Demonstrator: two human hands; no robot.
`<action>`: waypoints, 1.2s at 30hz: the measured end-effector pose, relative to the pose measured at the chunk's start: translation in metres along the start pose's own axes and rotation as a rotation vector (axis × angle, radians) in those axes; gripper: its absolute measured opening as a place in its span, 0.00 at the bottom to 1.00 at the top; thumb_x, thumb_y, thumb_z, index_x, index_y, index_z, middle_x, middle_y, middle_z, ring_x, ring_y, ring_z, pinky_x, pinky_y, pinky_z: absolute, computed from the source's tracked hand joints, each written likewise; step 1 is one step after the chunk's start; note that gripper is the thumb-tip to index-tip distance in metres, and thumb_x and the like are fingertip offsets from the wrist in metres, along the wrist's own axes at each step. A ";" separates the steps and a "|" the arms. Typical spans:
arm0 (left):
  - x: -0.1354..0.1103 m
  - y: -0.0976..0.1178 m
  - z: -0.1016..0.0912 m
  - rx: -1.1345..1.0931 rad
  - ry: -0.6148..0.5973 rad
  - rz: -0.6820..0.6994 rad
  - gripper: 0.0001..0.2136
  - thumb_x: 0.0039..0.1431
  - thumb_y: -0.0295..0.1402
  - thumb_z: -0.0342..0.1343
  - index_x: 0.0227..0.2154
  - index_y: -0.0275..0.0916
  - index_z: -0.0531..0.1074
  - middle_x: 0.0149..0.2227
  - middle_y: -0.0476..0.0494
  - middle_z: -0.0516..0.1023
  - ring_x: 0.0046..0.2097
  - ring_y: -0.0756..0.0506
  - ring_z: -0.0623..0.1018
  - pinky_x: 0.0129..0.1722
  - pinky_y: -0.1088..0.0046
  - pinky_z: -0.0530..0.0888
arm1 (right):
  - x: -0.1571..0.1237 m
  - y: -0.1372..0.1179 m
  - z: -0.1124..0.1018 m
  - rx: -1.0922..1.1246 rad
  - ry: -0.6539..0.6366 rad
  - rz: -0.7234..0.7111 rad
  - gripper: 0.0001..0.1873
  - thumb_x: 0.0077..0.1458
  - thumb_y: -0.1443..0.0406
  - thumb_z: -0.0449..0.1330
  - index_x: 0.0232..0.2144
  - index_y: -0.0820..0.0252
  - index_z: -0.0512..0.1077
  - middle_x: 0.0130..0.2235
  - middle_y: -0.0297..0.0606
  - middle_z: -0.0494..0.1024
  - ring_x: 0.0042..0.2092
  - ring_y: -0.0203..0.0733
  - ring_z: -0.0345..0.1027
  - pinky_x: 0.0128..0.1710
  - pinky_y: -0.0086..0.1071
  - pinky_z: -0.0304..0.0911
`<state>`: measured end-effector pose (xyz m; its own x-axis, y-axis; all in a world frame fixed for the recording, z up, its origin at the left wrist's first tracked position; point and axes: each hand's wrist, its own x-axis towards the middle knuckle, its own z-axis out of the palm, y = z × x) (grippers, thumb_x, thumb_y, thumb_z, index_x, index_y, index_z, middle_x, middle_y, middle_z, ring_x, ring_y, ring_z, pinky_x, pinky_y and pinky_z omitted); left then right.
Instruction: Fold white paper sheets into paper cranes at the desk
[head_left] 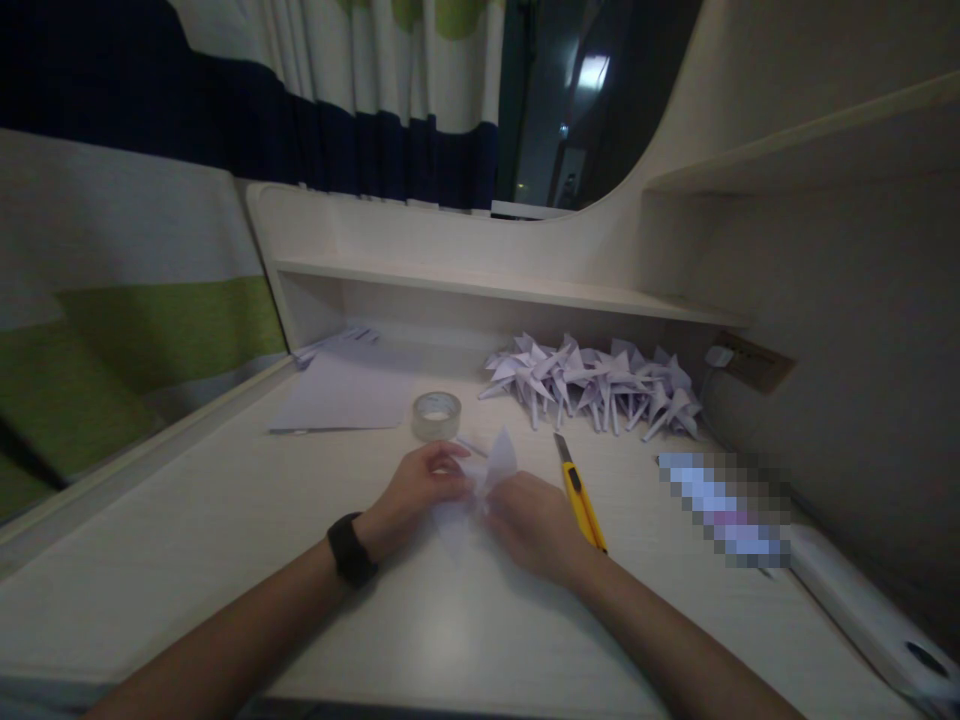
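The folded paper (496,468) is sitting between the two hands at the middle of the desk (225,520), with both sets of fingers meeting on it. The left hand (416,490) is closing on the paper's left side, its fingertips (459,462) bent inward and pinching the edge. The right hand (536,525) is gripping the paper from the right with its fingers curled together; the knuckles are hiding where its fingertips make contact. The paper is showing pale, white to light lilac. One pointed flap is standing up above the hands, and a broader flat part is lying on the desk below them, toward the person. Dim light is hiding the finer creases. A black wristband (350,548) is circling the left wrist. A roll of tape (436,414) is lying just behind the left hand, and a yellow knife (580,497) is lying just beside the right hand. A heap of paper figures (592,385) is resting at the back under the shelf (487,288), well apart from flat sheets (345,395) at the back left.
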<state>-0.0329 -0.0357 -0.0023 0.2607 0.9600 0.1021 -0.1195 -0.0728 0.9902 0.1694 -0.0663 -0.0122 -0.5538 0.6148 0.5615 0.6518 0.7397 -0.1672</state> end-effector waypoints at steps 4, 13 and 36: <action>0.000 0.000 0.001 -0.014 -0.004 -0.008 0.18 0.39 0.29 0.68 0.36 0.36 0.72 0.25 0.50 0.75 0.25 0.50 0.74 0.29 0.73 0.71 | -0.001 0.000 0.001 0.011 0.003 0.005 0.05 0.56 0.63 0.58 0.36 0.58 0.71 0.35 0.41 0.78 0.38 0.43 0.70 0.38 0.34 0.64; 0.000 -0.004 -0.001 0.004 -0.062 0.024 0.19 0.41 0.32 0.68 0.39 0.37 0.73 0.25 0.50 0.75 0.26 0.49 0.75 0.29 0.72 0.70 | 0.004 -0.002 -0.005 0.173 0.057 0.069 0.08 0.52 0.63 0.64 0.37 0.56 0.73 0.41 0.39 0.79 0.41 0.42 0.73 0.42 0.33 0.66; 0.008 -0.017 -0.003 0.134 -0.121 0.087 0.23 0.42 0.33 0.68 0.44 0.36 0.71 0.29 0.45 0.77 0.31 0.45 0.77 0.33 0.70 0.71 | 0.007 -0.002 -0.003 0.439 0.090 0.227 0.10 0.46 0.68 0.68 0.35 0.56 0.76 0.37 0.37 0.79 0.37 0.41 0.73 0.38 0.32 0.67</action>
<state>-0.0320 -0.0264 -0.0189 0.3695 0.9095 0.1906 -0.0200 -0.1973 0.9801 0.1658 -0.0646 -0.0053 -0.3638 0.7619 0.5359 0.4606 0.6472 -0.6074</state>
